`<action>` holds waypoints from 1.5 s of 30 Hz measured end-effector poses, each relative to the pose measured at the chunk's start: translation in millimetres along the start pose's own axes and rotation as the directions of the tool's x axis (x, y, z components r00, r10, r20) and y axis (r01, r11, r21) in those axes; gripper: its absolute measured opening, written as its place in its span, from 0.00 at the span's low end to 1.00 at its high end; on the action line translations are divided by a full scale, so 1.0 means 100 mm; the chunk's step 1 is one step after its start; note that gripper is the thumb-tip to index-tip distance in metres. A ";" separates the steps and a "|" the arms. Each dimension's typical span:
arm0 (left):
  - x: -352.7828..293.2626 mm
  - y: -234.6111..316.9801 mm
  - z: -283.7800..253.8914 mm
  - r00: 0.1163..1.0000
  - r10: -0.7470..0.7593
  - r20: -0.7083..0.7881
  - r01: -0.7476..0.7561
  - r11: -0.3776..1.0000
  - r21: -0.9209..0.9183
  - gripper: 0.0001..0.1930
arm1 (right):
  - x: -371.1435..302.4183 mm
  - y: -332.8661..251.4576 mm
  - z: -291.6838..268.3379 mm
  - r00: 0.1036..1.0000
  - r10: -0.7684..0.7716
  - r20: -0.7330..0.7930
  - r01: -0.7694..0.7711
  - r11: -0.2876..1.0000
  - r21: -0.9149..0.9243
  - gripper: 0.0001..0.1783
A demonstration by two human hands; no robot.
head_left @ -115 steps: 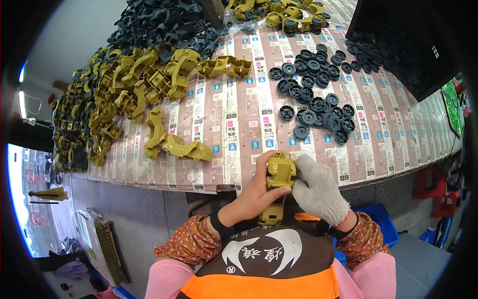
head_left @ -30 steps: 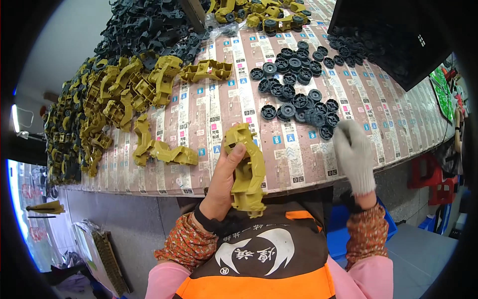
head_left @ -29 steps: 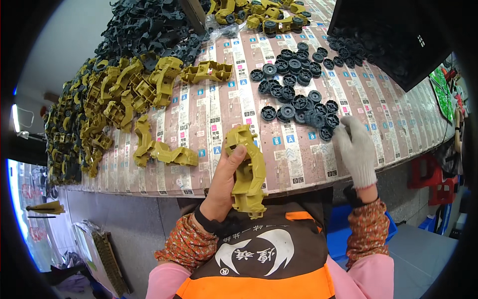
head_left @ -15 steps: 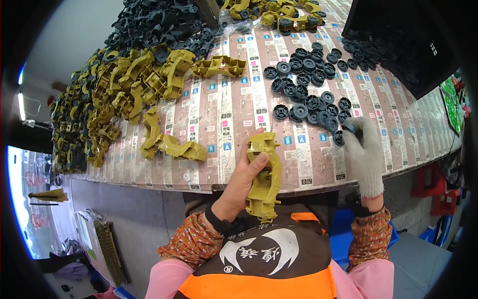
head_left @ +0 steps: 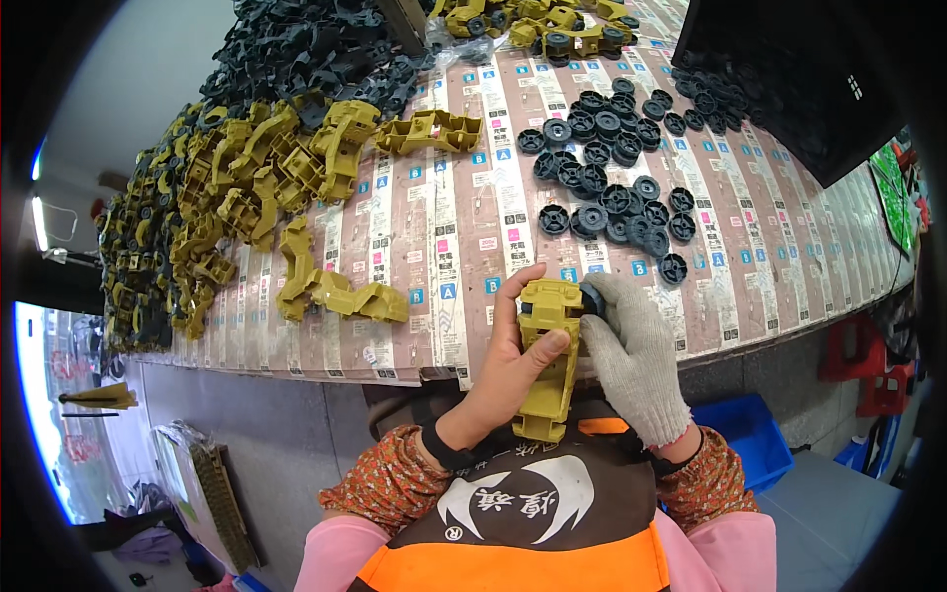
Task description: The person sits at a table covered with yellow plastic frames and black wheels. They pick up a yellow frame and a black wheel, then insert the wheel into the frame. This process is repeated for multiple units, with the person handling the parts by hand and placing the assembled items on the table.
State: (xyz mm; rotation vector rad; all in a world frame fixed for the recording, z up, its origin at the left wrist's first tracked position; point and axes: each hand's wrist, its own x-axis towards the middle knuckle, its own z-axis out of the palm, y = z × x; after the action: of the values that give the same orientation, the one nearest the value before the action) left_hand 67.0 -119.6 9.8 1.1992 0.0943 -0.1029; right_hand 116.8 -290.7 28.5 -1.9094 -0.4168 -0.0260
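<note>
My bare left hand (head_left: 515,367) is closed around an olive-yellow plastic toy car chassis (head_left: 548,400), held upright just over the table's front edge. In a white knit glove, my right hand (head_left: 633,357) presses a black toy wheel (head_left: 592,299) to the upper right side of the chassis. The glove's fingers partly cover that wheel, so I cannot tell whether it sits on the axle. Beyond my right hand lies a loose cluster of black wheels (head_left: 616,199). Two yellow chassis parts (head_left: 360,299) rest on the table to the left of my left hand.
A big heap of yellow chassis parts (head_left: 247,187) covers the table's left side, with dark plastic parts (head_left: 306,54) piled behind. Chassis with wheels (head_left: 582,41) lie at the far end. A black panel (head_left: 789,89) stands far right; a blue bin (head_left: 742,439) is below the edge.
My right hand has brought a wheel from the cluster leftward to the chassis. My left hand has turned the chassis and shifted it slightly right.
</note>
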 end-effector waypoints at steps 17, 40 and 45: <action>0.03 -0.10 -0.08 0.944 0.062 0.324 -0.227 0.836 0.500 0.41 | -0.11 -0.07 -0.26 0.986 0.024 0.164 0.014 0.974 -0.225 0.16; 0.19 0.07 -0.07 0.977 0.005 -0.213 -0.058 0.969 -0.240 0.35 | 0.05 0.17 -0.49 0.989 0.114 0.097 -0.098 0.984 -0.151 0.12; 0.24 0.09 -0.04 0.966 0.028 -0.256 -0.106 0.950 -0.293 0.34 | -0.20 -0.11 -0.15 0.968 0.097 0.230 -0.107 0.994 0.029 0.14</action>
State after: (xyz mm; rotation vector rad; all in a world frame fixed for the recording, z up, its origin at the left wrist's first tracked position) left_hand 91.6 -113.8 13.8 0.8993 0.2799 0.1210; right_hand 97.6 -306.0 40.1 -1.8971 -0.4686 0.2708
